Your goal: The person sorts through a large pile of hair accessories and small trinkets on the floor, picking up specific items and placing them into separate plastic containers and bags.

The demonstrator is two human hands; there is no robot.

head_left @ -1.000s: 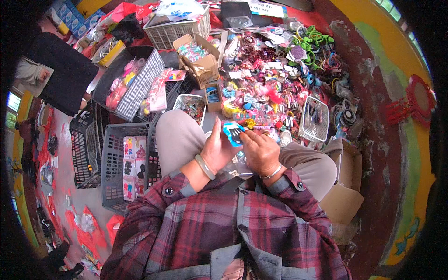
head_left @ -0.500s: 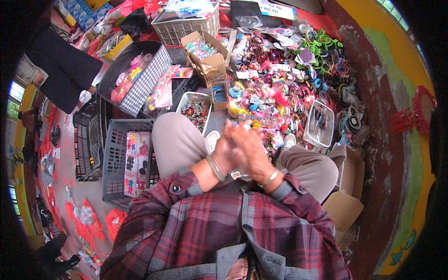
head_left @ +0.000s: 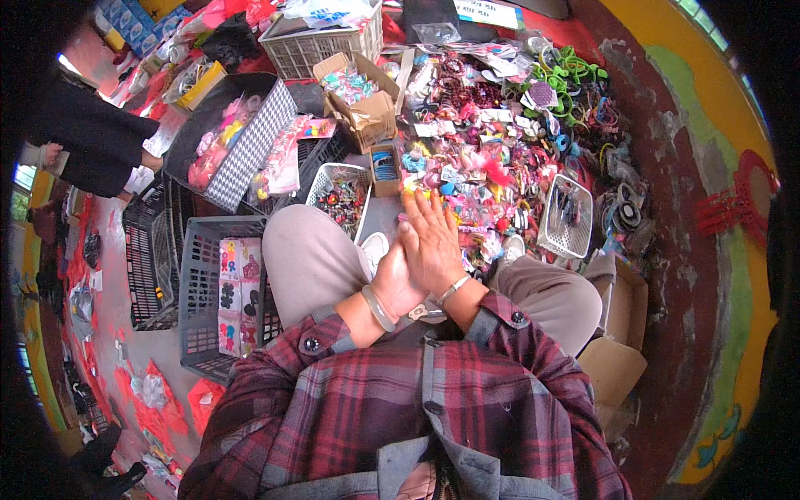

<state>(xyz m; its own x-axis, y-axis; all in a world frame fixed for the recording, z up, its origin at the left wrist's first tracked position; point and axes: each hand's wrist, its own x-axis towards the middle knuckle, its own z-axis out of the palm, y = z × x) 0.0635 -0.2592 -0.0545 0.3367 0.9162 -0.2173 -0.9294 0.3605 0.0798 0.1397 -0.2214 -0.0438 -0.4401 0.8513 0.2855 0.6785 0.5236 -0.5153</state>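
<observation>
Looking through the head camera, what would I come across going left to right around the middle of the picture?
Black crate → grey crate → first white basket → left hand → right hand → second white basket → open cardboard box → red wall decoration.
</observation>
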